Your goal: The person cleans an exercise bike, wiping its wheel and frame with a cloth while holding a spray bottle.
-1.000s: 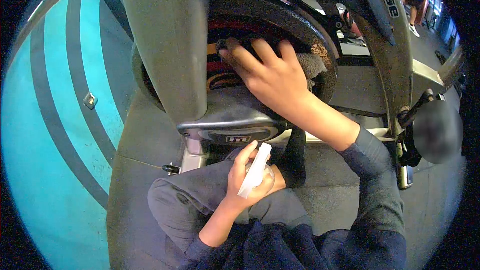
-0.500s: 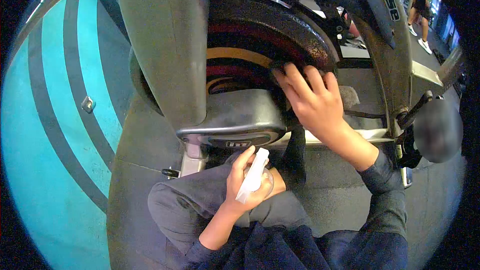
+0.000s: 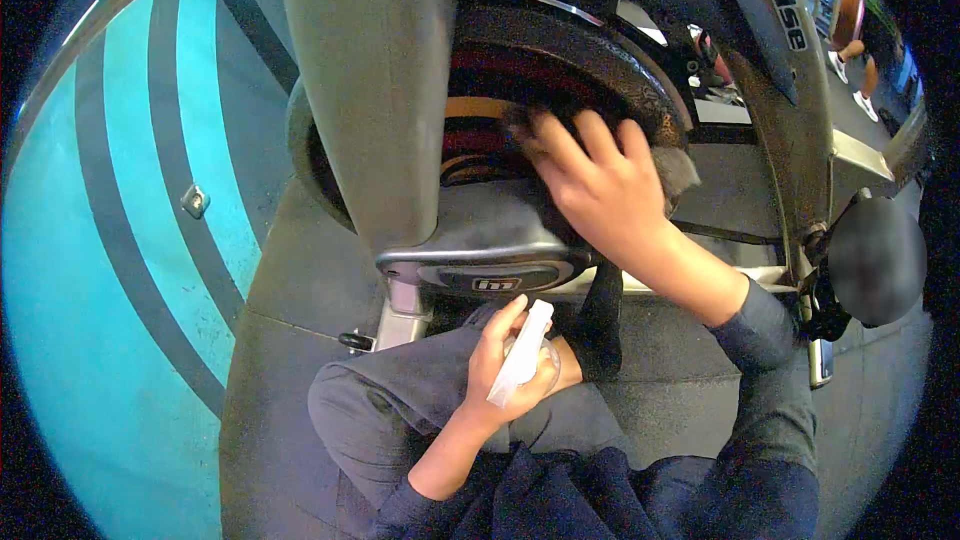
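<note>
My left hand (image 3: 487, 365) is wrapped round a small spray bottle with a white spray head (image 3: 522, 355), held over my lap. My right hand (image 3: 608, 180) bears down on the dark flywheel (image 3: 600, 55) of an exercise bike. Under that palm is a grey cloth (image 3: 678, 172), its end sticking out beside the wrist; a dark, blurred bit shows at the fingertips. The flywheel carries an orange band (image 3: 475, 107). Below it sits the bike's dark housing (image 3: 500, 225) with a logo on its front.
A thick grey frame post (image 3: 365, 90) rises left of the wheel, and a frame tube lettered "pulse" (image 3: 780, 0) slants at the right. A pedal crank (image 3: 830, 230) is near my right elbow. Turquoise striped flooring (image 3: 130, 240) lies left. Another person's legs (image 3: 865, 75) show far right.
My right hand has slid slightly left across the flywheel with the cloth, more of which now shows beside the wrist. The view has shifted a little; my left hand keeps the spray bottle.
</note>
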Available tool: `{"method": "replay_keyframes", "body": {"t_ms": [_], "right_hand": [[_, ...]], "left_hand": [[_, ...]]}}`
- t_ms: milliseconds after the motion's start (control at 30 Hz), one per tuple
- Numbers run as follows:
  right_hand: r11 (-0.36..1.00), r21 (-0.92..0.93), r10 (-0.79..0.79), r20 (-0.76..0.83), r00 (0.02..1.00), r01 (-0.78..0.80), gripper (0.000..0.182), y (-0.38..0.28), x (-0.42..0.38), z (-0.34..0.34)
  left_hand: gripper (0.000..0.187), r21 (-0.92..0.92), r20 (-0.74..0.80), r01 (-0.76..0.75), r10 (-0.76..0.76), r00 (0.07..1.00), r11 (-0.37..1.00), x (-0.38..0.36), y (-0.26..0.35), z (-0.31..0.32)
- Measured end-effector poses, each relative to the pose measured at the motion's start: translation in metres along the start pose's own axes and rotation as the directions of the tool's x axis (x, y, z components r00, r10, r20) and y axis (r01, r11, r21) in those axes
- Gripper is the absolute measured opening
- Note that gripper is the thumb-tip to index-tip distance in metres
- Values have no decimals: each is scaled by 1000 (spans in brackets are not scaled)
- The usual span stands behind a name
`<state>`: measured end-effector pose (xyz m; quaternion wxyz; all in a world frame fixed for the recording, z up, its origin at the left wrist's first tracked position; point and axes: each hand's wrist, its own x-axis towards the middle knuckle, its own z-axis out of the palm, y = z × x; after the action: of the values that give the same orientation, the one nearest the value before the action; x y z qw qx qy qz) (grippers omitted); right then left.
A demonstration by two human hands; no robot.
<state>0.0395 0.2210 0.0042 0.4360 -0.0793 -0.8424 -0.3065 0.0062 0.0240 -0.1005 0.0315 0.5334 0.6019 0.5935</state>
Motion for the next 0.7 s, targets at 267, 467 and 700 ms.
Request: {"method": "replay_keyframes", "body": {"t_ms": [267,467,700], "right_hand": [[995,-81,67,55,996,-63,21,15,-47,-7],[998,-49,49,-25,998,-50,36,9,-17,3],[997,5,77,-94,993,-77,39,-3,16,6]], "left_hand": [[70,-40,-4,-11,11,1000,999,0,-4,2],[70,-23,-1,-16,16,1000,1000,1,-3,0],[69,-17,-10,27,-27,1000,999,1,-1,-1]]}}
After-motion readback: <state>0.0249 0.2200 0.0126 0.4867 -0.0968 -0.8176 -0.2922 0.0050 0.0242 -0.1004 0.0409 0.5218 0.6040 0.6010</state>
